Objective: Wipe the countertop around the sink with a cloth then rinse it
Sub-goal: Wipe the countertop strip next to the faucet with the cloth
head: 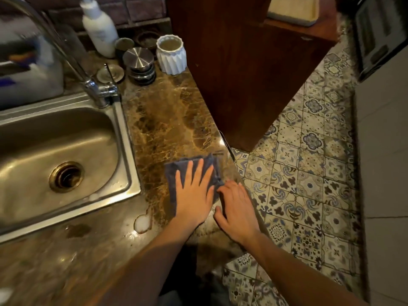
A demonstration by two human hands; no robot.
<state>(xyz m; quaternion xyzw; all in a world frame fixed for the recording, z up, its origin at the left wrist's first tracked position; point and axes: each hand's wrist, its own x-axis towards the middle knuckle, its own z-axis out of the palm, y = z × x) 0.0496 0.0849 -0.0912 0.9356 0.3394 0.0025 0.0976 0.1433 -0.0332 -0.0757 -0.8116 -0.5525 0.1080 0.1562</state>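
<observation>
the cloth (217, 173), a dark grey-blue folded square, lies flat on the brown marbled countertop (167, 120), right of the sink (130, 151) and close to the countertop's right edge, near its front right corner. the left hand (194, 193) lies palm down on top of the cloth, its fingers straight and spread apart, pressing it onto the stone; the cloth shows past the fingertips and along both sides of the hand. the right hand (237, 208) rests palm down just beside it, at the countertop's right edge, its fingers loosely bent and its thumb held apart, gripping nothing. its fingertips reach the cloth's right border, but the blur hides whether they touch it.

a white patch of foam (143, 224) sits on the countertop near the sink's front right corner, to the left of the left wrist. the steel basin shows a round drain (66, 176). the faucet (92, 85) rises from the sink's back right corner. along the countertop's back edge stand a white bottle (99, 32), a stack of round metal lids (139, 62) and a white ribbed cup (171, 55), all well apart from the cloth. a dark wooden cabinet (242, 74) meets the countertop's right side, and patterned floor tiles (309, 184) lie below it.
</observation>
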